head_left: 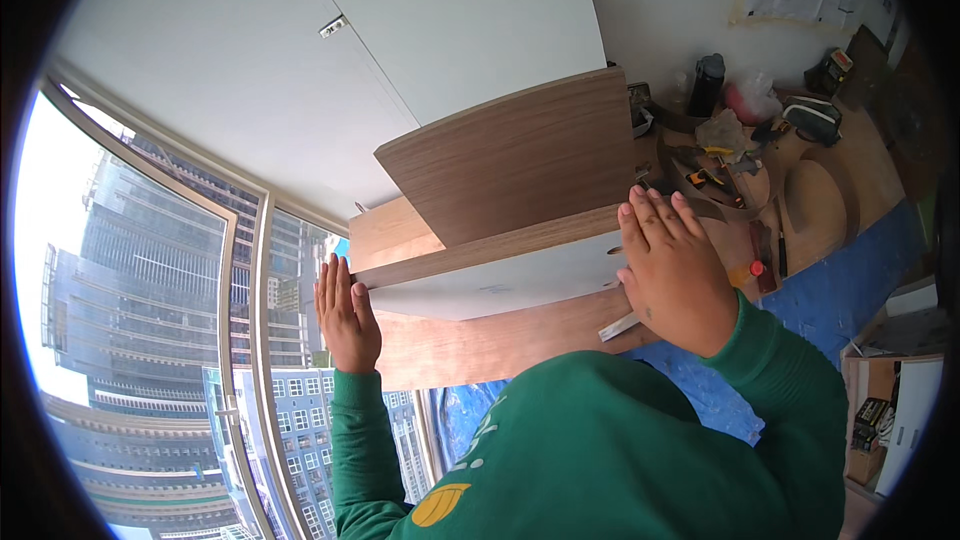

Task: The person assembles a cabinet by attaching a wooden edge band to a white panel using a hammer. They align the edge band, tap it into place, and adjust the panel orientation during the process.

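A panel (pixel 490 285) with a white face and a wood-grain edge strip (pixel 480 246) stands on edge across a plywood worktop (pixel 450 348). At its left end lies my left hand (pixel 347 325), fingers straight and together, thumb near the corner. My right hand (pixel 675 270) rests flat over the right end, its fingers stretched out and pointing away from me. Neither hand wraps round anything. Just behind stands a brown wood-grain panel (pixel 520 160). A small pointed thing (pixel 615 251) shows beside my right fingers; its kind is unclear.
A large white panel with metal hinges (pixel 333 26) stands farther back. Tools, coiled edge-band strips (pixel 825 190), a black bottle (pixel 707 83) and a red-handled tool (pixel 757 265) crowd the right side. A pale strip (pixel 619 326) lies near the front edge. Windows (pixel 150 270) line the left.
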Tool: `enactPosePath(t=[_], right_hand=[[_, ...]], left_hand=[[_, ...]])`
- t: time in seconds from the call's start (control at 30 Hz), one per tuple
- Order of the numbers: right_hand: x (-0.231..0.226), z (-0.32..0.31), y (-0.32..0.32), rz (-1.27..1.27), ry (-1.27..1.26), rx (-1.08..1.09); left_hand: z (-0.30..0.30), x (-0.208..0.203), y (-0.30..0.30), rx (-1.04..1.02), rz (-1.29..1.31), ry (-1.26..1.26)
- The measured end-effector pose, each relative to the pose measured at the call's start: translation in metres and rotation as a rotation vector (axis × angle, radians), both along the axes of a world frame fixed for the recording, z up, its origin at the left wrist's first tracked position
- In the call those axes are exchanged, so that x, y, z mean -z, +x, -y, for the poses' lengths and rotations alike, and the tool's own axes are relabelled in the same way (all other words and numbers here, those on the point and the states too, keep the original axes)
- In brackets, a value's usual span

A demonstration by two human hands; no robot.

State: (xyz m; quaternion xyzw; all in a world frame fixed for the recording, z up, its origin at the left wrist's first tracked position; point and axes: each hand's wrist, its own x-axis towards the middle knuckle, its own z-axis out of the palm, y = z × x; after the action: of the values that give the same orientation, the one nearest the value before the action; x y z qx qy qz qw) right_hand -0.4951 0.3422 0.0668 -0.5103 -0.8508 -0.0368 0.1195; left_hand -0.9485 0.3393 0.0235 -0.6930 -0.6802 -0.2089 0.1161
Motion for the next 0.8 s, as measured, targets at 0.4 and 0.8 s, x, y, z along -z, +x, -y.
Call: enactPosePath(t=[0.4, 0.8], right_hand=[[-0.004, -0.012, -0.008, -0.017, -0.03, -0.096], [0.021, -0.043, -0.062, -0.183, -0.03, -0.325]], left_hand=[[-0.009, 0.009, 0.009, -0.073, 0.0, 0.057], [0.002, 0.009, 0.01, -0.089, 0.016, 0.05]])
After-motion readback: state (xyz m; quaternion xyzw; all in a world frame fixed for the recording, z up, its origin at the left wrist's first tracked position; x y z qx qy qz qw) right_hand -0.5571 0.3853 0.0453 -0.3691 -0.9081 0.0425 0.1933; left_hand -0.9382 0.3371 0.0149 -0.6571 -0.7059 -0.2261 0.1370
